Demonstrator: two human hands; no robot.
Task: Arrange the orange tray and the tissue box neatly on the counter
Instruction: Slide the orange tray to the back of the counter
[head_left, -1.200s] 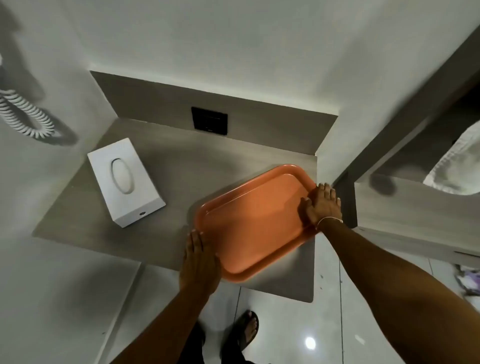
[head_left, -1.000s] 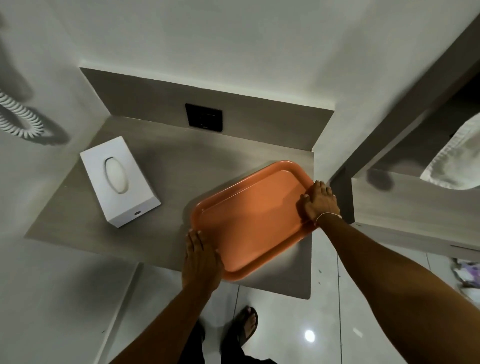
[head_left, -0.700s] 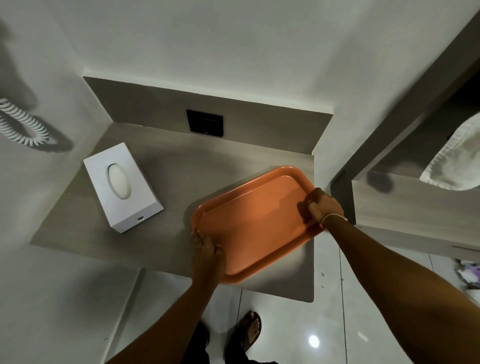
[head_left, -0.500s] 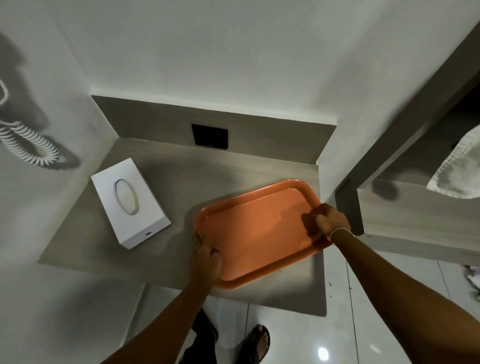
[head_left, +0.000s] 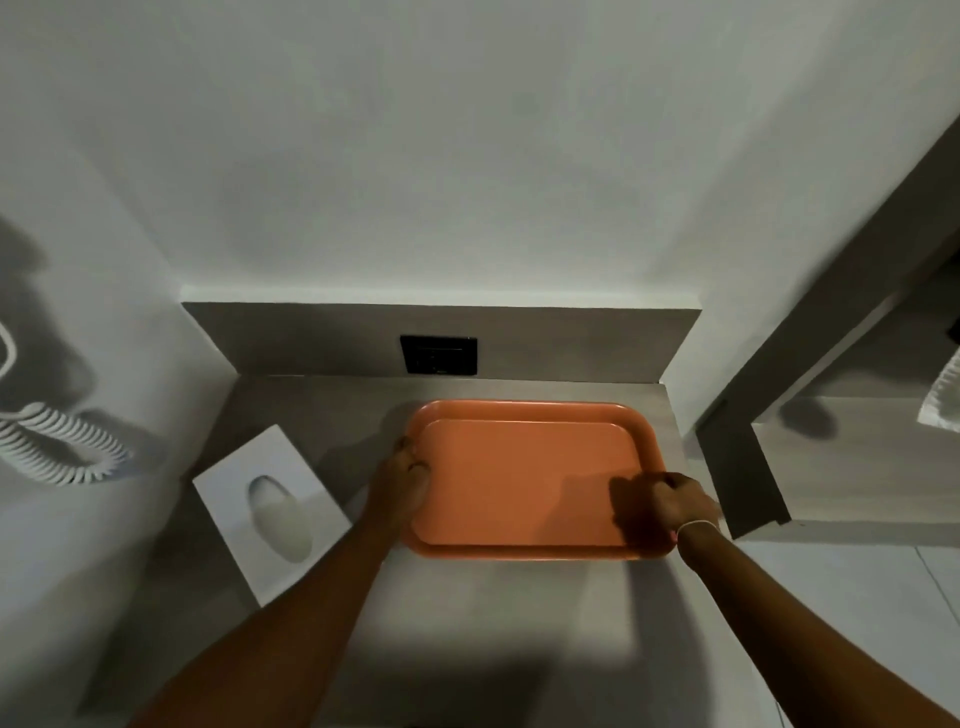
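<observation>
The orange tray (head_left: 524, 478) lies flat on the grey counter (head_left: 467, 613), its long side parallel to the back panel, toward the right end. My left hand (head_left: 402, 480) grips the tray's left rim. My right hand (head_left: 675, 501) grips its right front corner. The white tissue box (head_left: 270, 512), with an oval slot on top, sits at an angle on the counter's left side, apart from the tray and near the left wall.
A black socket plate (head_left: 439, 355) is set in the back panel behind the tray. A coiled white cord (head_left: 57, 447) hangs on the left wall. A wooden partition (head_left: 743, 467) and a shelf with a white towel (head_left: 943, 402) stand to the right.
The tray was slanted and overhanging the front edge; both hands turned it square to the back panel and pushed it further onto the counter. The view has shifted closer over the counter.
</observation>
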